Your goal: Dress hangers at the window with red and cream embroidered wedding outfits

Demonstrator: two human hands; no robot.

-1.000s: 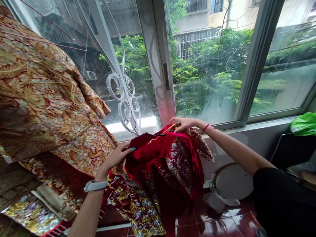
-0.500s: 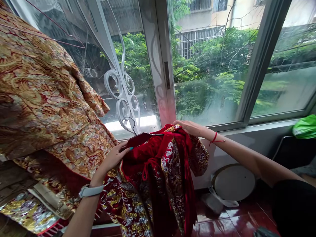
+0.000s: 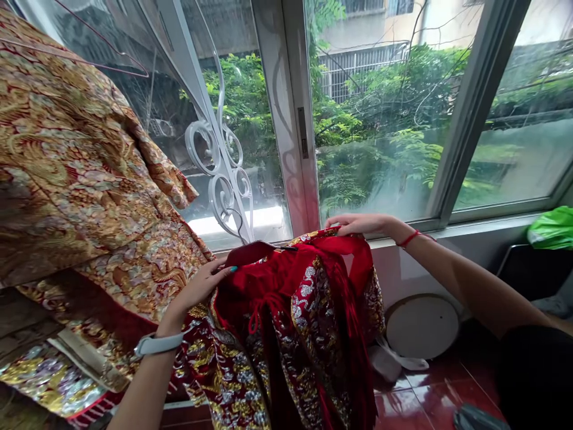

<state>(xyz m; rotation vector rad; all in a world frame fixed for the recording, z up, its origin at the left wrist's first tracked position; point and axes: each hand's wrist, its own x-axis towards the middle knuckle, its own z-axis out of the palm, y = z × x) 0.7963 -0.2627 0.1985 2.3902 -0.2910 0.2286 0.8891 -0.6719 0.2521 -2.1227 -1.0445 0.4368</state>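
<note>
Red embroidered robe (image 3: 308, 340) hangs before the window (image 3: 380, 119) on a dark hanger (image 3: 250, 252). Left hand (image 3: 197, 286) lies half-open against the collar; right hand (image 3: 362, 225) pinches the far shoulder. A slack pinch could let the heavy cloth slip off.

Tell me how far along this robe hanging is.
Done: the gold robe hangs by the window. In hand: the red robe sits on a hanger, left hand at its neck, right hand on the far shoulder. Left: that shoulder looks unseated, beyond the hanger's end.
</note>
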